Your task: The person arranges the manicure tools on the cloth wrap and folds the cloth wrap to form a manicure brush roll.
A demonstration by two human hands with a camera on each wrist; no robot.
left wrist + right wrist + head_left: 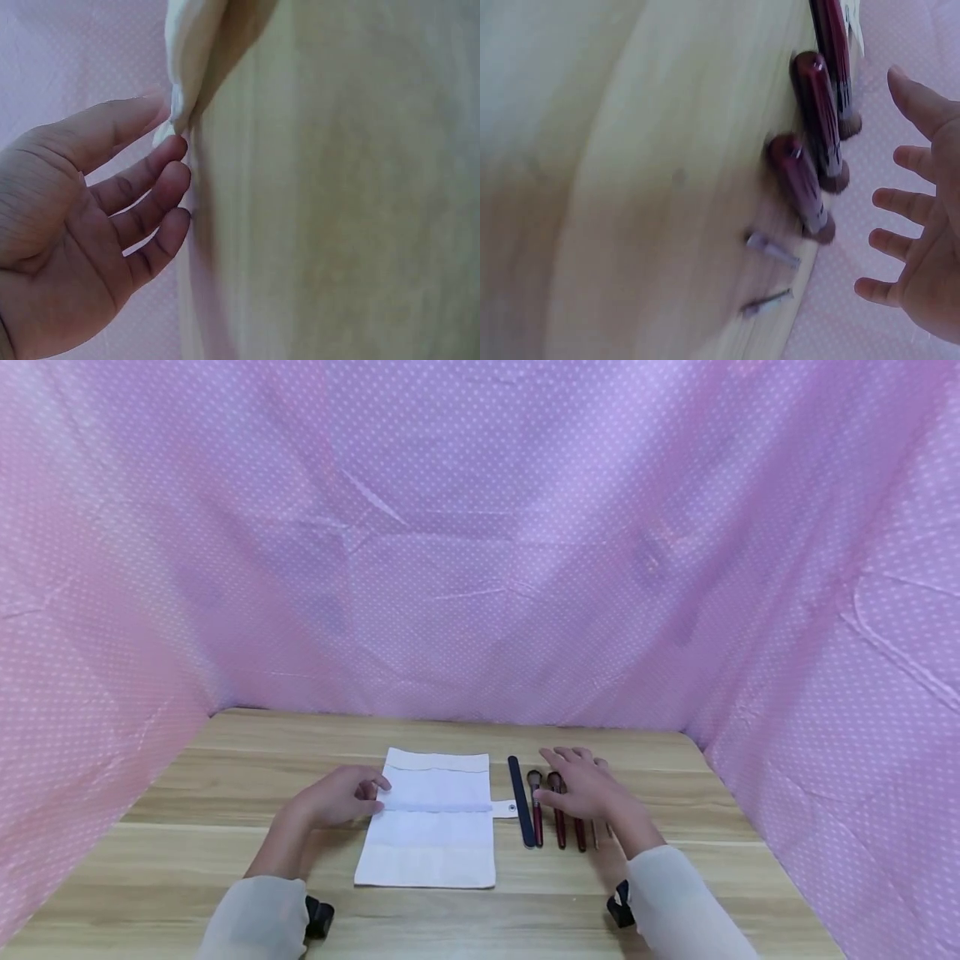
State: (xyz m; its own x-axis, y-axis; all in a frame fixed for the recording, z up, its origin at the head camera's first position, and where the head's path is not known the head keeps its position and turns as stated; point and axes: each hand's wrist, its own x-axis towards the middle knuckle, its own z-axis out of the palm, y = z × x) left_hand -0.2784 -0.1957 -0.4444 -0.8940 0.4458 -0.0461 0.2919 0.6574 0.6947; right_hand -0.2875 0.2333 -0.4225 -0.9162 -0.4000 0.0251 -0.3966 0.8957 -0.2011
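Left hand point(347, 795), relaxed, touches creased white cloth point(431, 843); right hand point(588, 789) spreads over maroon brushes point(821, 112).

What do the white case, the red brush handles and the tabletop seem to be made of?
White case: probably matte fabric, from its soft, wavy edge and creases.
Red brush handles: smooth and glossy, from their bright highlights; lacquered wood or plastic, I can't tell which.
Tabletop: wood or wood-look laminate, smooth, from its even surface and grain streaks.
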